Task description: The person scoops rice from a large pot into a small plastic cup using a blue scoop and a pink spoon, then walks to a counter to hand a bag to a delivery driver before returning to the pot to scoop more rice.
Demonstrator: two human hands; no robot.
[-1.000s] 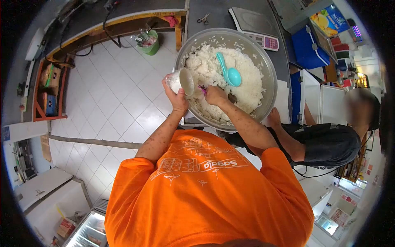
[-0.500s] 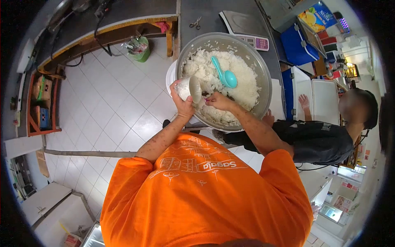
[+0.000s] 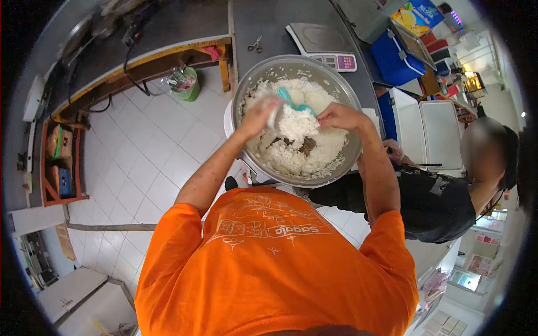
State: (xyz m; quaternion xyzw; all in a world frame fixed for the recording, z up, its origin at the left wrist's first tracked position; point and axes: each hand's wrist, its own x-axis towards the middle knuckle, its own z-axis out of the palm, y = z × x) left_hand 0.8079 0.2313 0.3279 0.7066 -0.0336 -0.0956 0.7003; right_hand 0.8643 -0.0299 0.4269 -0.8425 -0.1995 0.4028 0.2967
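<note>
A wide metal pot [image 3: 352, 89] full of cooked white rice [image 3: 325, 150] stands before me. My left hand [image 3: 259, 119] grips a pale cup [image 3: 274, 116], tipped and smeared by motion, with a heap of loose rice [image 3: 298, 124] at its mouth. At the right side of that heap, my right hand [image 3: 339, 117] has its fingers pinched together; I cannot tell what is in them. A turquoise scoop [image 3: 286, 95] lies in the rice behind, its bowl partly hidden by the heap. Below the heap, a brown patch [image 3: 307, 147] shows among the rice.
Behind the pot are a digital scale [image 3: 333, 60] and scissors [image 3: 255, 44] on the dark counter. A co-worker [image 3: 431, 204] in black stands at right beside an open white cooler [image 3: 408, 117]. A green bin [image 3: 190, 89] sits on the tiled floor at left.
The cup in my left hand has tipped, and rice now shows at its mouth. My right hand has moved right and up across the pot. The co-worker's raised hand has come down.
</note>
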